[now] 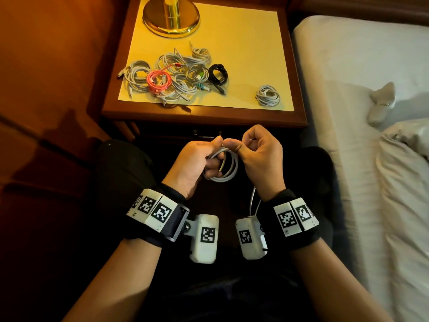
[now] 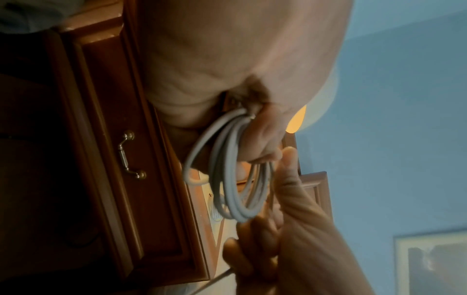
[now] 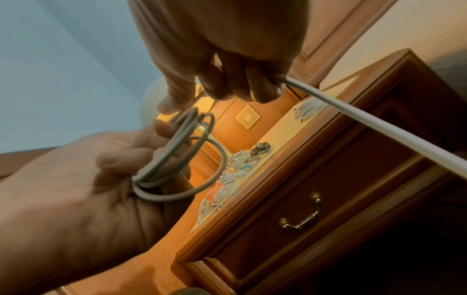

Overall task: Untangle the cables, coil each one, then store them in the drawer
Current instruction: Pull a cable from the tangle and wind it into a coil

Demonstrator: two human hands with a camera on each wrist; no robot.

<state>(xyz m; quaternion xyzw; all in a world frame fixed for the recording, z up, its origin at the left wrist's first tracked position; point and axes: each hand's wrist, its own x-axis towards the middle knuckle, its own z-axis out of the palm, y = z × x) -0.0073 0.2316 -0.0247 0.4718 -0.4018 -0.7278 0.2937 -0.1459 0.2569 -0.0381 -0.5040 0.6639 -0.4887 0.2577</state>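
The left hand (image 1: 197, 159) is gripping a half-wound white cable (image 1: 228, 168) in front of the worktop (image 1: 232, 33) while the right hand (image 1: 260, 154) is pinching its tail, likely needing another loop before the shut drawer (image 3: 328, 195).

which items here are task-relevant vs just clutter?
Job:
white cable, held by left hand and right hand
cable pile
coiled cable
drawer, closed

Lying about:
lamp
bed
nightstand
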